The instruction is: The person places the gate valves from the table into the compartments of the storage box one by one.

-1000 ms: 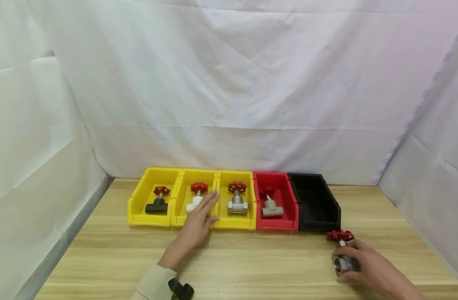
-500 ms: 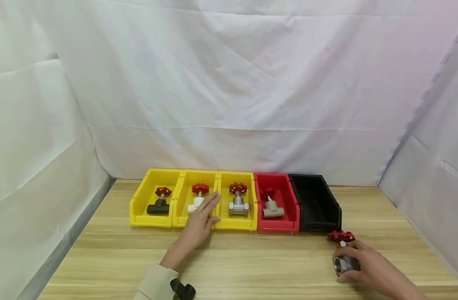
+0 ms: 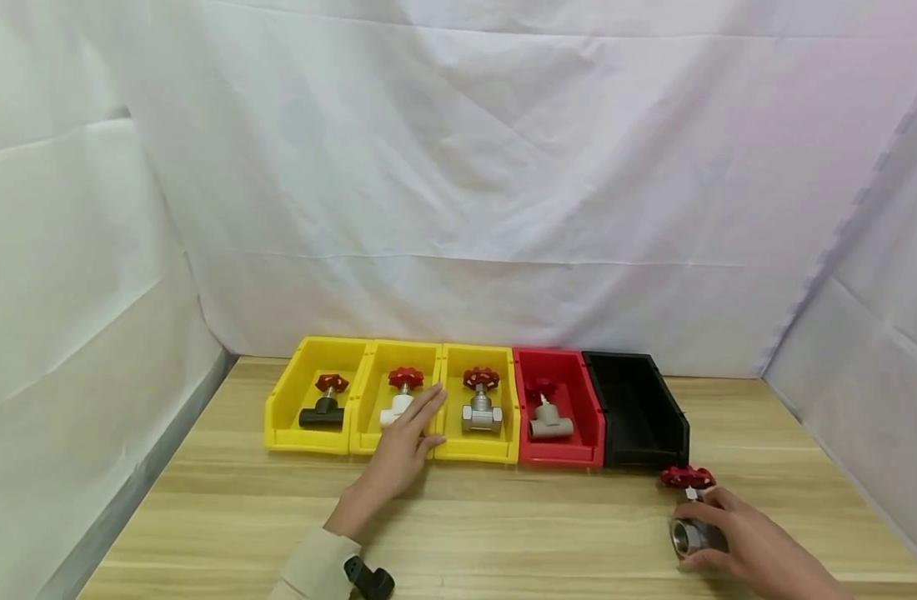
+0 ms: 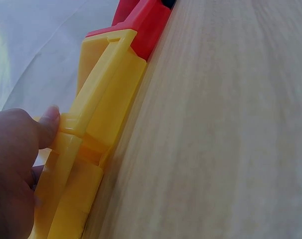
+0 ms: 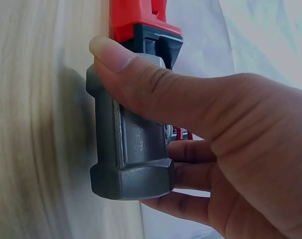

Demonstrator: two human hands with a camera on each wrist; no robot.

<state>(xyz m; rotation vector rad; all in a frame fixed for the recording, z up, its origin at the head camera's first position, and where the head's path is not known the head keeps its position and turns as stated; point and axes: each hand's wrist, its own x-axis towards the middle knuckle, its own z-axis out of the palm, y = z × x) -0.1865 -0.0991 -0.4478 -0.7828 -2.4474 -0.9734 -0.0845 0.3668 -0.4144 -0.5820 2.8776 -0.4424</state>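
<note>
My right hand (image 3: 754, 542) grips a metal gate valve with a red handwheel (image 3: 687, 477), thumb on one side of its grey body (image 5: 136, 144) and fingers on the other. The valve is in front of the black bin (image 3: 683, 433), close to its front corner. My left hand (image 3: 400, 450) rests with extended fingers over the wall between two yellow bins; in the left wrist view its thumb (image 4: 50, 122) touches the yellow rim (image 4: 74, 124). Beneath those fingers, a white valve (image 3: 398, 406) is partly hidden. A silver valve (image 3: 482, 412) lies just right of the hand.
Three yellow bins, a red bin (image 3: 563, 454) and the black bin stand in a row at the back of the wooden table (image 3: 518, 533). The leftmost yellow bin (image 3: 308, 440) holds a black valve (image 3: 322, 412); the red one holds a beige valve (image 3: 551, 422). White cloth (image 3: 503, 167) encloses the table.
The whole head view has shifted slightly, so everything appears a little further right and lower. Both hands keep their places relative to the bins, the right still holding the valve.
</note>
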